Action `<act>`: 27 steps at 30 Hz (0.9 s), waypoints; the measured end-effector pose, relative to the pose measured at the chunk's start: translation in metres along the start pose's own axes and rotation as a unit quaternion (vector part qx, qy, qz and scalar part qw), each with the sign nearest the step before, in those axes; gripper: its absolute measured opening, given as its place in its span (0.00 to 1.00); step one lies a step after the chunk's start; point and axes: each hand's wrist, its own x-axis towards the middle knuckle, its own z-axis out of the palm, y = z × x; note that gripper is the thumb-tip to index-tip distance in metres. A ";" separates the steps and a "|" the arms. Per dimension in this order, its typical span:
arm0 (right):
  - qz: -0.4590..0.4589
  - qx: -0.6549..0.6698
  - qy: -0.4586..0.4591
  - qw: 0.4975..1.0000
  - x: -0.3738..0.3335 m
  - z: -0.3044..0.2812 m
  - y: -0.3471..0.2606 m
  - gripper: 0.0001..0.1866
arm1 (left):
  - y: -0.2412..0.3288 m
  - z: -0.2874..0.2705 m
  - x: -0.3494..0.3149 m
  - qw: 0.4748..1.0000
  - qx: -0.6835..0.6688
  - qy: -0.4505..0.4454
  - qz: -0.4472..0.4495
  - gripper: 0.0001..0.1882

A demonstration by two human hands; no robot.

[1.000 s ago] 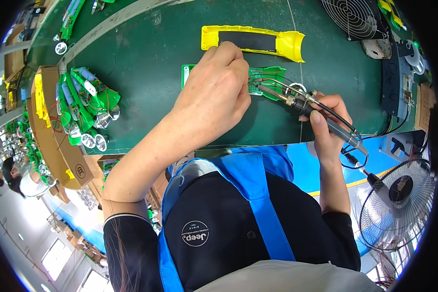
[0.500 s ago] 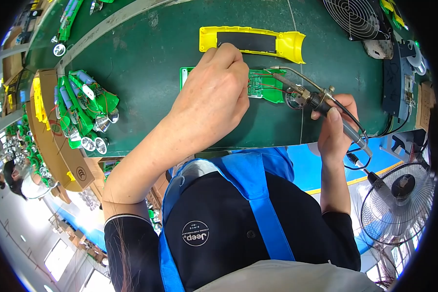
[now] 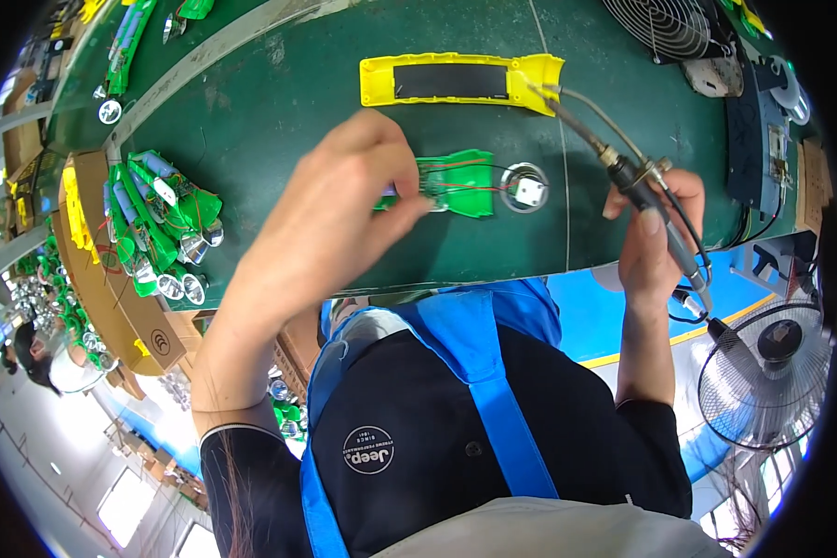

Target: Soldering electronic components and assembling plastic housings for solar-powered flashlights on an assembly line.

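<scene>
- While the iron [image 3: 636,184] is held in the right hand [image 3: 653,246], fingers curled round its smooth handle, its blurred metal tip is seen over the flared end of the shell [image 3: 378,82].
- The hollow green plastic casing [image 3: 472,181] is partly covered by the left hand [image 3: 349,181]; whether it is pinched cannot be told.
- Thin wires [image 3: 496,190] are run from casing to round, shiny reflector [image 3: 524,191].
- The long yellow shell is lined with a flat black pad [image 3: 451,82].
- Scuffed green bench [image 3: 270,149] is exposed between shell and casing; its front edge is crossed by the left forearm [image 3: 260,288].
</scene>
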 end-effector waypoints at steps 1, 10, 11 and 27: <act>-0.012 -0.003 0.011 1.000 0.004 0.000 0.001 0.16 | 0.002 -0.005 0.000 0.999 -0.032 -0.017 -0.033 0.07; -0.060 0.074 0.043 0.995 0.021 0.009 0.001 0.16 | 0.014 0.037 0.053 0.968 0.143 -0.053 0.197 0.05; -0.063 0.074 0.044 0.994 0.021 0.008 0.003 0.16 | 0.009 0.035 0.052 0.976 0.071 -0.032 0.202 0.04; -0.215 -0.189 -0.168 0.943 0.051 0.024 0.020 0.12 | -0.035 0.004 0.016 0.955 -0.275 0.066 -0.090 0.04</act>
